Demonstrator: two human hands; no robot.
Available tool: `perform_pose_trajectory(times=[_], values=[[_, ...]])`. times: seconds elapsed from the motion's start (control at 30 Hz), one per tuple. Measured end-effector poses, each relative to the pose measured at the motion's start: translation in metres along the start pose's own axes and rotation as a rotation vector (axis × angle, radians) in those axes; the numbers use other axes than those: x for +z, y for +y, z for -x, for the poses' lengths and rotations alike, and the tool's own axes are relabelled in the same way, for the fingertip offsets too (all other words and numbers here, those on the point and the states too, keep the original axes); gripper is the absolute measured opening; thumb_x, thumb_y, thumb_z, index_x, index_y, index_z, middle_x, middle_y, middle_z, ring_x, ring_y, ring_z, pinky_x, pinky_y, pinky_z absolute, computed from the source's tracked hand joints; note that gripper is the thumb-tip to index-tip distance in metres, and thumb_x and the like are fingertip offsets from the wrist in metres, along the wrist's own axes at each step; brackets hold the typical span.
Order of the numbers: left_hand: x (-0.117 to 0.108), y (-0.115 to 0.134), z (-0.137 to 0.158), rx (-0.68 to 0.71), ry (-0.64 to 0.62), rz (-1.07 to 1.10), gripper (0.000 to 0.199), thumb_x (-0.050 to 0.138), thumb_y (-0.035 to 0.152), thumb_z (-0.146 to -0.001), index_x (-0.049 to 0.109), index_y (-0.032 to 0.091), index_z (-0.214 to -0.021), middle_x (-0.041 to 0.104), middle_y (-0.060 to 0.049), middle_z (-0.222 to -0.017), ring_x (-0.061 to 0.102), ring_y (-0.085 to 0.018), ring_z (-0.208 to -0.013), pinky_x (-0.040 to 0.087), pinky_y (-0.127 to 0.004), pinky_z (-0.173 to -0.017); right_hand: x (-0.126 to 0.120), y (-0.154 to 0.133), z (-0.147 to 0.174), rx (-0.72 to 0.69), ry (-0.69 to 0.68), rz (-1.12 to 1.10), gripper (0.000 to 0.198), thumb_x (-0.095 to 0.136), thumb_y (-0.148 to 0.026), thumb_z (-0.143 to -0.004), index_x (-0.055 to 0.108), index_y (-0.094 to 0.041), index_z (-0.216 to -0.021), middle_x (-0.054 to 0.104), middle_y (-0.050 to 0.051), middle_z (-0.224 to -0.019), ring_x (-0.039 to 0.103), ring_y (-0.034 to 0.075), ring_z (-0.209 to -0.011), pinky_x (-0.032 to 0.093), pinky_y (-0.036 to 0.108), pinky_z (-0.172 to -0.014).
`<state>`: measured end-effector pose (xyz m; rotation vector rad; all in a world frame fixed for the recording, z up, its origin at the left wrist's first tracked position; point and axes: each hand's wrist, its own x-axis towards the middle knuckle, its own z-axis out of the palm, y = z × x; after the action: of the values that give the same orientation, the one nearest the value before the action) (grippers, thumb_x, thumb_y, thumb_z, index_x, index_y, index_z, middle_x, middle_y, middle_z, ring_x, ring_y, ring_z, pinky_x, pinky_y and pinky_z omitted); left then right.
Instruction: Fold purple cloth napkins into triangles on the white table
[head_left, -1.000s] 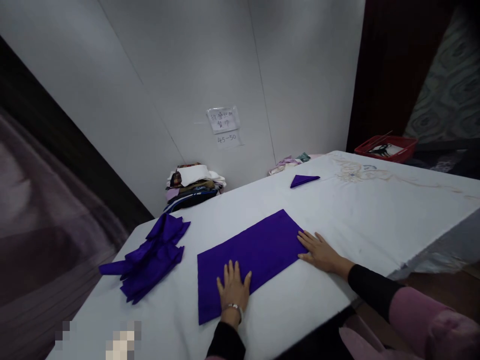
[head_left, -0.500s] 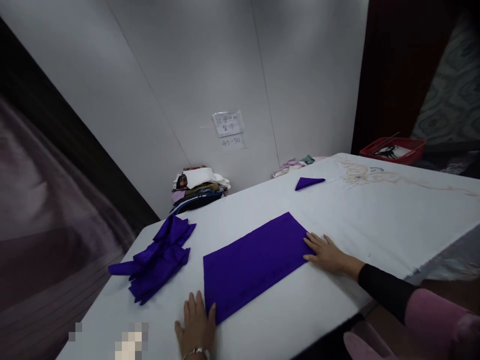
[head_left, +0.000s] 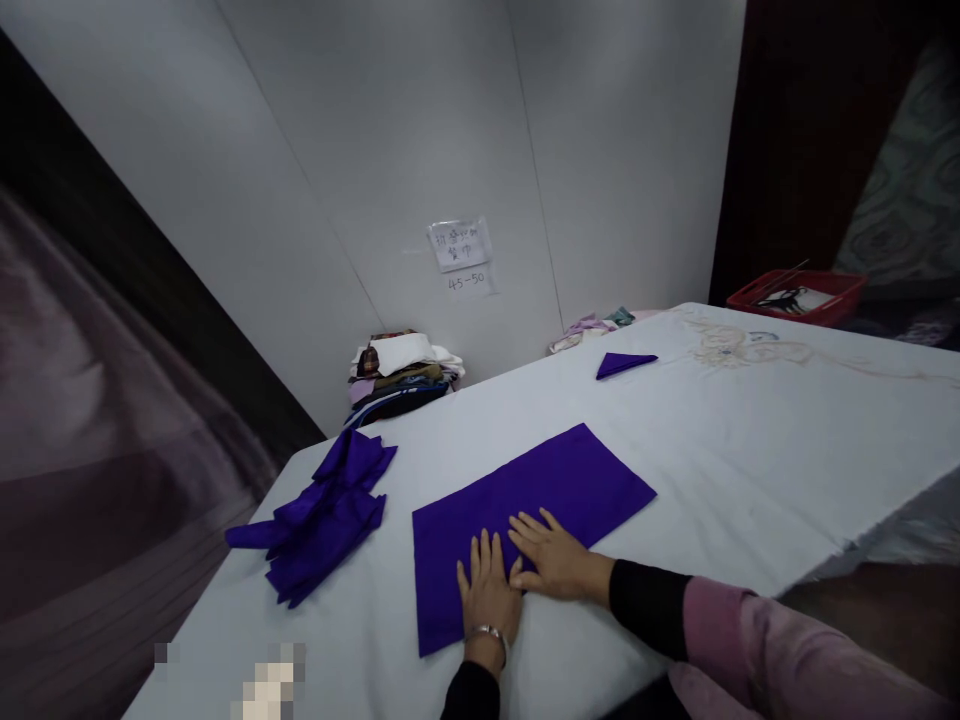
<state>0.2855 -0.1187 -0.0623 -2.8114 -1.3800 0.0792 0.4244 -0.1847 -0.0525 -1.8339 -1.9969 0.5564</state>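
A purple cloth point(head_left: 570, 480), folded into a long rectangle, lies flat on the white table point(head_left: 750, 440). My left hand point(head_left: 487, 590) presses palm-down on its near edge, fingers apart. My right hand point(head_left: 551, 555) lies flat beside it, touching it, also on the cloth. Neither hand grips anything. A heap of loose purple cloths point(head_left: 322, 515) lies to the left. A small folded purple triangle point(head_left: 624, 364) sits farther back on the table.
A stack of mixed folded fabrics point(head_left: 401, 375) stands by the wall at the table's far end, with crumpled cloths point(head_left: 589, 328) to its right. A red basket point(head_left: 806, 295) sits at the far right. A paper note point(head_left: 460, 245) hangs on the wall.
My right hand has slid left from the cloth's right end to its middle. My left hand came back from the left corner onto the near edge, beside the right hand.
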Motion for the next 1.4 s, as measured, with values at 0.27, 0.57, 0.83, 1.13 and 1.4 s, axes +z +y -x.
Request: perform_pose_trajectory(times=[0.27,0.57,0.83,1.13,1.4], values=[[-0.001,0.002,0.001,-0.024,0.006,0.029,0.057,0.027,0.041,-0.092,0.029,0.017,-0.143,0.023,-0.008,-0.151,0.017,-0.027,-0.14,0.016,-0.052,-0.112,-0.048,0.101,0.073,0.323,0.181,0.172,0.076,0.026,-0.067,-0.086,0.025,-0.02,-0.146,0.021,0.009,-0.151,0.013,0.028,-0.139,0.006,0.051,-0.111],[0.001,-0.041,0.007,-0.142,-0.055,0.038,0.059,0.03,0.044,-0.092,0.026,0.018,-0.144,0.018,-0.006,-0.153,0.014,-0.024,-0.141,0.017,-0.049,-0.112,-0.054,0.126,0.091,0.386,0.203,0.267,0.077,0.021,-0.069,-0.086,0.025,-0.019,-0.146,0.019,0.008,-0.151,0.013,0.026,-0.139,0.008,0.05,-0.112],[-0.001,-0.138,0.03,-0.418,-0.075,-0.151,0.046,0.028,0.028,-0.092,0.044,0.026,-0.135,0.03,-0.008,-0.15,0.023,-0.028,-0.138,0.026,-0.056,-0.104,-0.059,0.125,0.092,0.42,0.149,0.256,0.081,0.022,-0.071,-0.084,0.027,-0.018,-0.145,0.02,0.011,-0.151,0.014,0.029,-0.139,0.007,0.054,-0.111],[-0.041,-0.05,-0.049,-0.1,0.051,-0.024,0.053,0.031,0.038,-0.092,0.036,0.015,-0.14,0.024,-0.012,-0.151,0.021,-0.027,-0.139,0.02,-0.051,-0.109,-0.055,0.025,-0.018,0.085,0.104,0.139,0.086,0.026,-0.07,-0.084,0.028,-0.008,-0.144,0.019,0.017,-0.15,0.01,0.029,-0.14,0.003,0.051,-0.111],[-0.014,-0.023,-0.079,-0.099,0.003,0.017,0.06,0.026,0.045,-0.092,0.029,0.011,-0.143,0.023,-0.013,-0.151,0.017,-0.028,-0.14,0.017,-0.051,-0.111,-0.03,0.056,-0.062,0.042,0.035,0.113,0.081,0.028,-0.067,-0.086,0.028,-0.01,-0.144,0.021,0.015,-0.151,0.011,0.027,-0.14,0.004,0.05,-0.111]])
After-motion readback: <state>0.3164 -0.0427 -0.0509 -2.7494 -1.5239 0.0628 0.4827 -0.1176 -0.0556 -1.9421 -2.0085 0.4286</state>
